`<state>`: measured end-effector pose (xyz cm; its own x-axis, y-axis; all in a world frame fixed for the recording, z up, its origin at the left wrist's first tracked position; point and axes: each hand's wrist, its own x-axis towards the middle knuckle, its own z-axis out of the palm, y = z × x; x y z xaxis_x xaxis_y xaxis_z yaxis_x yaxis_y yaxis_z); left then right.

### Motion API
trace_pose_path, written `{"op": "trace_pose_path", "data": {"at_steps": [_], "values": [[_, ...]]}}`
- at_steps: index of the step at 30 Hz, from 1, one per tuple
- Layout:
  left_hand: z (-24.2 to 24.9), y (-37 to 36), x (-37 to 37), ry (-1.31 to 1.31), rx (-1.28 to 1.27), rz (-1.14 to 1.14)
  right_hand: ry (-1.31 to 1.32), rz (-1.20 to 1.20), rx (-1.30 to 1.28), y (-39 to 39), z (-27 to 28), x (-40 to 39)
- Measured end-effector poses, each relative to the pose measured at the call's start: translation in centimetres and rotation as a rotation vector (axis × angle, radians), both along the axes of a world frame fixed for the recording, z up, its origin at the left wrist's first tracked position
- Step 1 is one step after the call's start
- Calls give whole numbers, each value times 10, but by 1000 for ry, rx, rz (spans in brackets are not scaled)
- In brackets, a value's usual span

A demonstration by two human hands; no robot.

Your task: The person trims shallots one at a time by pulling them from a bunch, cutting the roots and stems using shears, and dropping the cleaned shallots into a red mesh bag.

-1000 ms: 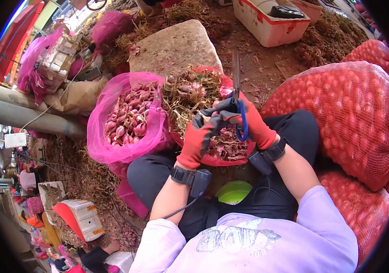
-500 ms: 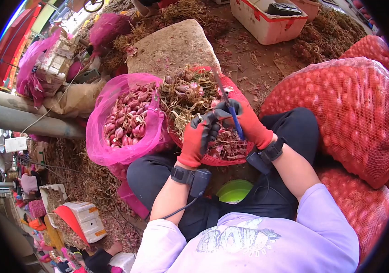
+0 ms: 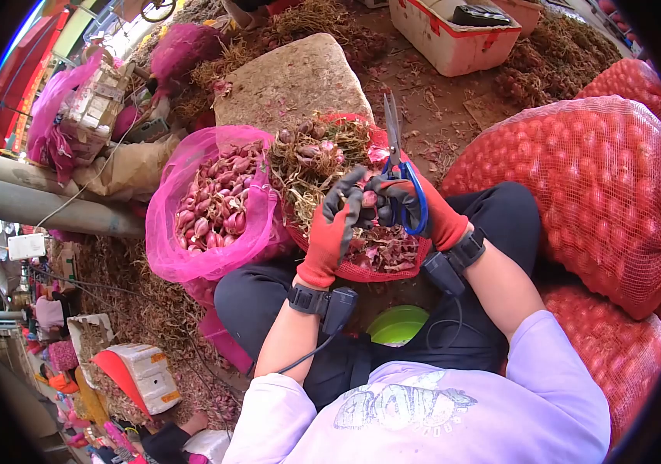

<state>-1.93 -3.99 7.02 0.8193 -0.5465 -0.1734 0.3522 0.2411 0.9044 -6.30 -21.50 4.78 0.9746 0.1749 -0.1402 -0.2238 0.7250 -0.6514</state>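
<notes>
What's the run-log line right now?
left red-grey gloved hand: at pink round bulb, grip unclear | right gloved hand: holds blue-handled metal scissors, blades parted | below: red mesh bag, dry peelings | beside: pink mesh bag, shallots

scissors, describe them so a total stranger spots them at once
Start at the biggest red mesh sack, on the right. To its left, the red-gloved right hand holds the scissors by the open red bag. Their blue handle loops and bare metal blades, slightly parted and pointing forward, set them apart from the pinkish bulb beside them.
</notes>
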Motion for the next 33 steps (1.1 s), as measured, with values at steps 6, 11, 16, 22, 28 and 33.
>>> {"op": "trace_pose_path", "data": {"at_steps": [6,11,16,22,28,33], "values": [[-3,8,7,-26,152,-175,23,-78,-21,7,-2,3],[-18,13,5,-96,11,-88,-44,-67,-167,13,10,7],[-12,8,2,118,-95,-14,-76,-78,-350,15,21,5],[-5,1,-4,127,-10,-36,-89,-152,-221,7,15,3],[-15,-1,-8,65,-4,46,-96,-244,-660,20,17,1],[-23,6,-7,-17,120,57,-139,-232,-617,20,20,1]]}}
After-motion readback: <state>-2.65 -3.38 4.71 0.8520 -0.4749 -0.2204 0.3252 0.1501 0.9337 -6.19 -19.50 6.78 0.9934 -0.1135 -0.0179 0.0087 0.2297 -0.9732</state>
